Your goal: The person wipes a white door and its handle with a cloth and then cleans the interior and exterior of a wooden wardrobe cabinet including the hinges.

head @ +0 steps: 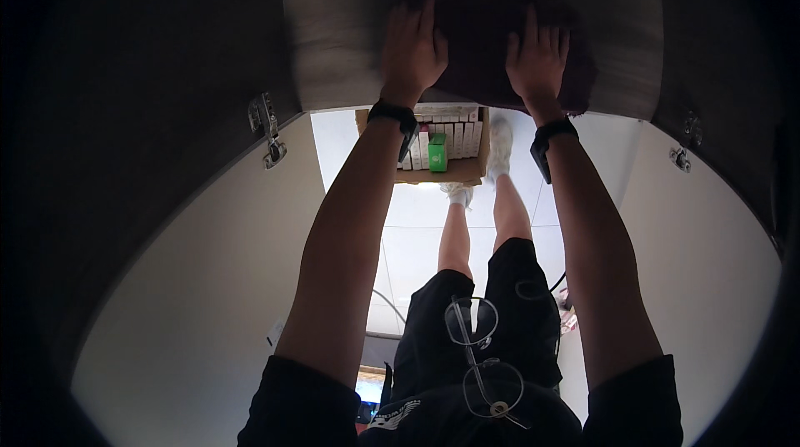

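A dark maroon cloth (478,41) lies on the bottom board (340,53) of a dim cabinet. My left hand (414,53) rests flat on the cloth's left part, palm down, with its thumb apart from the fingers. Over on the right part, my right hand (537,63) presses flat too, thumb and index finger spread from the others. Neither hand visibly grips the fabric. Deep shadow blurs the cloth's far edge, while its frayed near edge hangs at the front of the board.
Metal hinges (269,131) (682,144) join open white doors (219,259) (694,272) on both sides. Below, on the tiled floor, a cardboard box (437,177) holds several small white boxes and a green box (438,152) near my shoes. Eyeglasses (472,347) hang at my chest.
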### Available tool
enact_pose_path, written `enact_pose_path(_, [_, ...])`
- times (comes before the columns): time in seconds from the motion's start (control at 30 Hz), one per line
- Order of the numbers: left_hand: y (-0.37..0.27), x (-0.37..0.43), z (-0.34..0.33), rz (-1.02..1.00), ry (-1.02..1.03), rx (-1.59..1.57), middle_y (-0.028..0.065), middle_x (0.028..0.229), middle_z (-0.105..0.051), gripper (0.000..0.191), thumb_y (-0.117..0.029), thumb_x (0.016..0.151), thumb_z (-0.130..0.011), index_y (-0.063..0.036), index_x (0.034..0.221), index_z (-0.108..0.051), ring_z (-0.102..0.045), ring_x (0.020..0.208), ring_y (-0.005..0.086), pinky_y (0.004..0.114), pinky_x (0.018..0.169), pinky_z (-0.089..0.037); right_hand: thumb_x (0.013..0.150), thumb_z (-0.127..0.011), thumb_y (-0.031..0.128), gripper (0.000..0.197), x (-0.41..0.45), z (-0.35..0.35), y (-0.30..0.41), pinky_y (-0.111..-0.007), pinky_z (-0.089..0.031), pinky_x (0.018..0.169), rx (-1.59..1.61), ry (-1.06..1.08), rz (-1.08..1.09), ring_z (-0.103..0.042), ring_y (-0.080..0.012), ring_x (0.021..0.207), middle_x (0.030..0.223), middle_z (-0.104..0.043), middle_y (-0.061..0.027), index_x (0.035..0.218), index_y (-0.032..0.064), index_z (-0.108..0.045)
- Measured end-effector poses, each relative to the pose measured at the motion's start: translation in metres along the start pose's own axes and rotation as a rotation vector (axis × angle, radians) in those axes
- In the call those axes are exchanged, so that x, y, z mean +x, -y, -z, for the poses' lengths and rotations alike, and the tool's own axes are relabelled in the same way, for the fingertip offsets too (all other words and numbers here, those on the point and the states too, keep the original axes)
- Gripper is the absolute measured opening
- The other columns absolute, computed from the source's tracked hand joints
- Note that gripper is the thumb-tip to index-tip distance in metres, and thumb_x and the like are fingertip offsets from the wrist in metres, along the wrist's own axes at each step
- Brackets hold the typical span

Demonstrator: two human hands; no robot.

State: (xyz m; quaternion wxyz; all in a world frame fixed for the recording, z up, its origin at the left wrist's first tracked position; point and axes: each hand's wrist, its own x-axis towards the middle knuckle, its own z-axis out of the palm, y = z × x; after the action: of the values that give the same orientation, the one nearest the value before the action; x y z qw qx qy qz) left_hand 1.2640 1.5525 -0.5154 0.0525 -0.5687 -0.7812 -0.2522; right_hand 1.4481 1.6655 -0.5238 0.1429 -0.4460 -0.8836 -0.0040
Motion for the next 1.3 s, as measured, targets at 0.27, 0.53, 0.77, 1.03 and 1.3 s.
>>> enact_pose_path(0.27, [0.006, -0.004, 0.001, 0.004, 0.01, -0.008, 0.0205, 0.101, -0.06, 0.053, -0.013, 0.086, -0.059, 0.0009, 0.137, -0.052, -0.055, 0.106, 0.0421, 0.051, 0.106, -0.041, 0.096, -0.05, 0.029, 0.054, -0.002, 0.001, 0.007, -0.055, -0.031, 0.113, 0.01, -0.037, 0.034, -0.054, -0.0392, 0.119, 0.114, -0.062, -0.0188, 0.145, 0.0067, -0.045])
enact_pose_path(0.53, [0.012, -0.009, -0.001, 0.075, 0.068, -0.076, 0.0203, 0.106, -0.058, 0.052, -0.016, 0.088, -0.057, -0.001, 0.137, -0.052, -0.053, 0.111, 0.0409, 0.048, 0.104, -0.043, 0.097, -0.049, 0.026, 0.051, -0.007, 0.0, 0.011, -0.052, -0.033, 0.113, 0.034, 0.001, 0.026, -0.054, -0.0397, 0.119, 0.116, -0.062, -0.02, 0.144, 0.0076, -0.047])
enact_pose_path(0.77, [0.016, -0.026, -0.015, 0.102, -0.136, 0.015, 0.0209, 0.105, -0.058, 0.049, -0.014, 0.087, -0.056, 0.003, 0.132, -0.054, -0.053, 0.106, 0.0409, 0.051, 0.1, -0.043, 0.096, -0.049, 0.025, 0.05, -0.011, -0.003, 0.027, -0.052, -0.033, 0.113, -0.058, -0.12, 0.134, -0.054, -0.0394, 0.119, 0.113, -0.062, -0.0184, 0.144, 0.0093, -0.046])
enact_pose_path(1.03, [0.038, -0.035, -0.005, 0.072, -0.094, -0.025, 0.0215, 0.103, -0.059, 0.053, -0.014, 0.082, -0.058, 0.0012, 0.132, -0.054, -0.053, 0.107, 0.0409, 0.051, 0.1, -0.043, 0.095, -0.052, 0.025, 0.049, -0.026, -0.017, 0.052, -0.051, -0.034, 0.112, -0.042, -0.018, 0.045, -0.054, -0.0377, 0.117, 0.114, -0.062, -0.0173, 0.141, 0.0079, -0.049])
enact_pose_path(1.3, [0.016, -0.024, -0.032, 0.166, 0.105, -0.003, 0.0252, 0.132, -0.053, 0.061, -0.024, 0.091, -0.055, -0.0027, 0.147, -0.04, -0.044, 0.131, 0.0442, 0.053, 0.113, -0.034, 0.095, -0.049, 0.03, 0.053, -0.006, 0.002, 0.013, -0.054, -0.03, 0.114, -0.062, -0.02, 0.061, -0.053, -0.0365, 0.122, 0.128, -0.06, -0.0194, 0.141, 0.0051, -0.049])
